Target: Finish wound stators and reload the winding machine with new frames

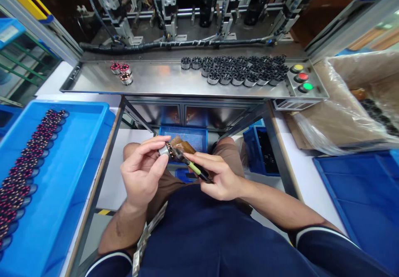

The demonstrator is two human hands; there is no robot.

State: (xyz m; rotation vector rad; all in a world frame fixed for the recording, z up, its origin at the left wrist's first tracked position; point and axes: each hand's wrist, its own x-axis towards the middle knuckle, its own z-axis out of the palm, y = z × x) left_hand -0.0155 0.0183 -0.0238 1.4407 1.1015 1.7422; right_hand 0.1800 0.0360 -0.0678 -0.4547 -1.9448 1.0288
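Observation:
Between the thumb and fingers of my left hand [140, 175] is a small motor stator [163, 149], a silver ring with copper-coloured wire ends facing right. My right hand [222, 178] is closed around wire cutters [195, 169] with green and black handles. Their jaws point left and reach the wire side of the stator; whether they touch a wire is too small to tell. Behind the jaws shows a brown, shiny, film-like piece [183, 144] above my lap. Both hands are held in front of my body, below the metal ledge [156, 77].
On the ledge stand several black-topped stators [238, 77] and three red-wound ones [125, 77]. Coloured push buttons [301, 77] sit at its right end. A blue tray [77, 160] with rows of wound stators lies left. Right are a plastic-lined carton [339, 110] and another blue tray [361, 202].

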